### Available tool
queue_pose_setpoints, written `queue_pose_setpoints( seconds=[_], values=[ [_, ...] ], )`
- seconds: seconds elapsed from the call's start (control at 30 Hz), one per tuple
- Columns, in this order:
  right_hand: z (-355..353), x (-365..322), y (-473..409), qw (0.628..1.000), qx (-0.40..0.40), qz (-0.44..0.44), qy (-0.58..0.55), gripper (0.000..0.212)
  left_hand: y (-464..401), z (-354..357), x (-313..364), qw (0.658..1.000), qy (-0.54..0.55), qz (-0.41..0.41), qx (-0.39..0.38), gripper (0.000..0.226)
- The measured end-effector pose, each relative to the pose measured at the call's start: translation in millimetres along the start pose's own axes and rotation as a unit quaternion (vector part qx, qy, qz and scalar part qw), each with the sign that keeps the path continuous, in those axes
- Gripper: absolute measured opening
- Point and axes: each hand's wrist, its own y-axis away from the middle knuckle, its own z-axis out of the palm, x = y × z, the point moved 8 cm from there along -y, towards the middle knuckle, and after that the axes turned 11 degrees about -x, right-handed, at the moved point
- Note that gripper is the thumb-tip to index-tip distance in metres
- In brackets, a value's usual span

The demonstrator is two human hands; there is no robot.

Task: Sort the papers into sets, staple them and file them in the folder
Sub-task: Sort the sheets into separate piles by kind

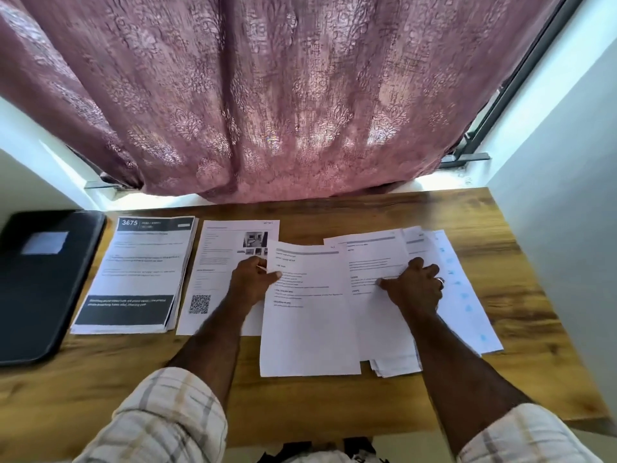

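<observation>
- Paper sheets are light, thin and floppy, and they slide easily over one another on the smooth wooden desk [334, 406]; a single sheet is best taken at an edge or corner with thumb and finger, a pile by squaring it and gripping one side
- Loose unsorted sheets [384, 329] lie fanned and overlapping near the right half of the desk, the rightmost sheet with blue marks [467, 295] reaching toward the right edge
- Top text sheet [307, 312] lies in the middle, its left edge overlapping the sheet with a photo and QR code [220, 262]
- Stack headed 3675 [140, 272] sits squared further left, just beside the photo sheet, and looks like a finished set
- Black folder [43, 279] lies shut at the left edge of the desk, just beside that stack
- Left hand [252, 279] pinches the left edge of the top text sheet, thumb on top, fingers curled beneath as far as I can tell
- Right hand [414, 285] rests on the fanned sheets, thumb stretched out flat toward the left, fingers bent with tips pressing the paper; whether it pinches a sheet I cannot tell
- Stapler: none is in view
</observation>
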Motion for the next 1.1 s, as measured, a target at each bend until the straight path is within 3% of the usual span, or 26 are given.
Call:
queue_pose_setpoints(
  seconds=[0.17, 0.33, 0.47, 0.57, 0.7, 0.83, 0.93, 1.1],
  values=[
    [-9, 11, -16, 0.999, -0.039, 0.006, -0.003, 0.091, 11, 23, 10, 0.986, 0.155, -0.029, -0.053, 0.013],
    [-12, 20, -25, 0.996, -0.082, -0.016, -0.027, 0.059, 18, 44, 20, 0.962, 0.267, -0.019, -0.048, 0.018],
    [-16, 20, -17, 0.998, -0.056, -0.037, 0.002, 0.055, 16, 64, 20, 0.980, 0.187, -0.055, 0.032, 0.018],
    [-23, 24, -16, 0.997, -0.035, -0.042, -0.049, 0.047, 22, 83, 30, 0.991, 0.082, -0.080, 0.070, 0.019],
    [-26, 27, -24, 0.988, -0.069, -0.024, -0.137, 0.044, 22, 113, 45, 0.994, 0.030, -0.093, 0.049, 0.037],
    [-12, 31, -30, 0.961, -0.131, -0.016, -0.242, 0.059, 21, 125, 53, 0.984, 0.119, -0.124, 0.044, 0.041],
    [0, 28, -32, 0.944, -0.173, -0.060, -0.275, 0.046, 21, 130, 53, 0.964, 0.226, -0.141, -0.001, 0.030],
    [-3, 6, -22, 0.874, -0.211, -0.180, -0.399, 0.028, 20, 114, 66, 0.928, 0.367, 0.008, -0.063, 0.028]
  ],
)
